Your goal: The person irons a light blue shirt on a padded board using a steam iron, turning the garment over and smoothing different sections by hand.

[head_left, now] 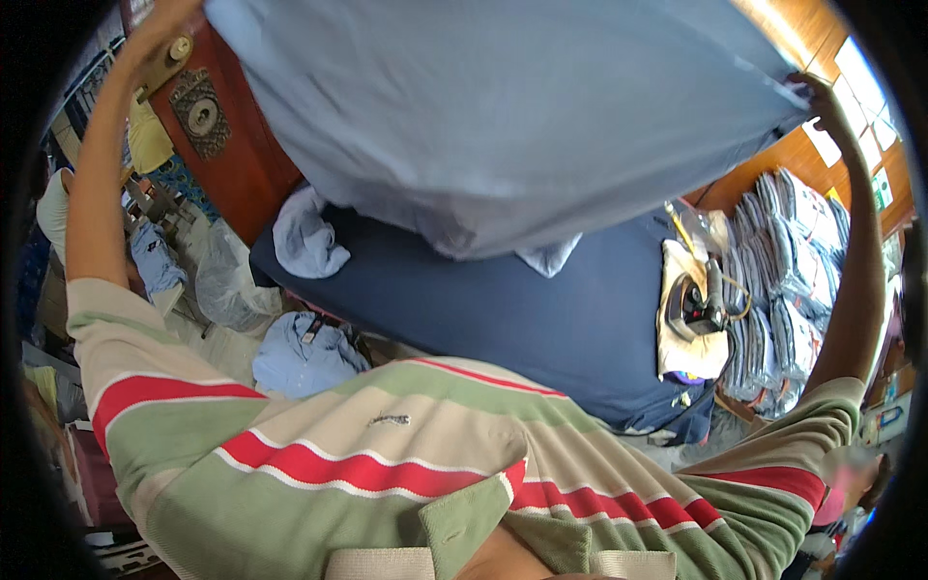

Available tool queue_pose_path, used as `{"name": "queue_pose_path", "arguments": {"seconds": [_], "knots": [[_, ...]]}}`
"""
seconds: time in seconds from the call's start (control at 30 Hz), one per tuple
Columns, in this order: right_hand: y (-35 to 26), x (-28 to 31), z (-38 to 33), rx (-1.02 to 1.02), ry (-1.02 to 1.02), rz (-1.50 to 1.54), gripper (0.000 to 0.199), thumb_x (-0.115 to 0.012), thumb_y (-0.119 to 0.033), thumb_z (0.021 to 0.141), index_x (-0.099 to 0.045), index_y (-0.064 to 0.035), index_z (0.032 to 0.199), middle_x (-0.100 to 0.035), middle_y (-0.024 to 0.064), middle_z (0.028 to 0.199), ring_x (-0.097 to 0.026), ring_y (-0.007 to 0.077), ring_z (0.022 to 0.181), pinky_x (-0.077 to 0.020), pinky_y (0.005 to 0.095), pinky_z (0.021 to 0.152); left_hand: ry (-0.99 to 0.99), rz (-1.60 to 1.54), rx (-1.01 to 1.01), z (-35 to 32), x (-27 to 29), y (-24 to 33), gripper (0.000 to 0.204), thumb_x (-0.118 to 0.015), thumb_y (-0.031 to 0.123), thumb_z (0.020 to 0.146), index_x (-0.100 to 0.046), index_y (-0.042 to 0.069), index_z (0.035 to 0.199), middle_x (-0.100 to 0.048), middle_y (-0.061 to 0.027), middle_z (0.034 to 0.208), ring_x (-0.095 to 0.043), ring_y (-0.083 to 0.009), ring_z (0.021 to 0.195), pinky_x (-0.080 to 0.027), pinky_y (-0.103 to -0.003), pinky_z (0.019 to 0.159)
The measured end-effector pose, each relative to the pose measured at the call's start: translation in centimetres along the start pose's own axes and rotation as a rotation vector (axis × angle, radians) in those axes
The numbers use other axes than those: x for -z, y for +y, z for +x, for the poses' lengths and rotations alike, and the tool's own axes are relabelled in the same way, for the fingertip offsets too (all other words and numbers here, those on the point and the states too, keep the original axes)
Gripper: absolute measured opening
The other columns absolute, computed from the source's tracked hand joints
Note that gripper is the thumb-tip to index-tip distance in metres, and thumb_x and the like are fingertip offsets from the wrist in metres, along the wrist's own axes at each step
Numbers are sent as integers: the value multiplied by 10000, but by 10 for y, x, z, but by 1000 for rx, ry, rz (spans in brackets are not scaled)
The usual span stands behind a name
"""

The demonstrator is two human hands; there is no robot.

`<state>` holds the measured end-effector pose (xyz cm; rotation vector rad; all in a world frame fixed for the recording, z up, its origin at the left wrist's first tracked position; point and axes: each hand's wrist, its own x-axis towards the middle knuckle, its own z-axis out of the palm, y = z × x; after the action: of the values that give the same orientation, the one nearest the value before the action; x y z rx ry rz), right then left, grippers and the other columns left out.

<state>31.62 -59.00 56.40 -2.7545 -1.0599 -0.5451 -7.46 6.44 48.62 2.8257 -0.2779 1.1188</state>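
We hold the cloth (503, 116) spread high, left hand (159, 29) and right hand (810, 92) each clenched on an edge; next likely lowering it onto the counter (464, 300).

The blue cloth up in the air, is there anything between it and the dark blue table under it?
Nothing visible blocks most of it. Both hands, left and right, hold the cloth spread above the table. A crumpled pale garment lies at the table's left end, and an iron sits on the right end.
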Motion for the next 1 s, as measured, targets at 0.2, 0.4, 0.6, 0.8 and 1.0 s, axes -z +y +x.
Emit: {"name": "queue_pose_path", "arguments": {"seconds": [0.2,0.4,0.6,0.8,1.0], "knots": [[-30,-86,-14,-146,-62,81,641,-360,158,688,-520,-180,1209,-593,147,932,-585,169,577,-474,268,414,-203,-344,174,-42,-78,22,205,-476,50,810,-598,40,975,-580,-1,946,-521,-104,886,-377,-232,821],[-10,-113,-13,-31,-146,-325,298,-462,-228,823,-600,-45,1012,-615,168,785,-603,225,618,-472,327,572,-85,262,242,-52,-82,34,176,-485,113,809,-603,29,909,-598,-123,900,-556,-253,809,-426,-293,732],[-36,-139,-47,-182,-145,296,481,-486,-491,845,-579,-28,938,-559,50,711,-557,125,564,-392,246,486,-201,50,594,-65,-24,40,333,-574,305,817,-588,-21,881,-594,-53,810,-544,-167,744,-417,-294,718],[24,-157,-110,-320,169,711,233,-578,-224,846,-563,-30,975,-567,57,889,-561,91,804,-423,208,592,123,33,521,-181,-34,85,241,-668,164,750,-596,4,914,-557,-26,825,-537,-118,799,-401,-240,753],[-29,-166,-51,-9,-34,1114,448,-534,-138,834,-441,-45,1261,-575,68,1011,-559,148,906,-460,278,796,308,-444,796,-230,-63,153,241,-640,124,777,-595,46,1001,-556,-17,790,-518,-79,738,-418,-216,593]]}}
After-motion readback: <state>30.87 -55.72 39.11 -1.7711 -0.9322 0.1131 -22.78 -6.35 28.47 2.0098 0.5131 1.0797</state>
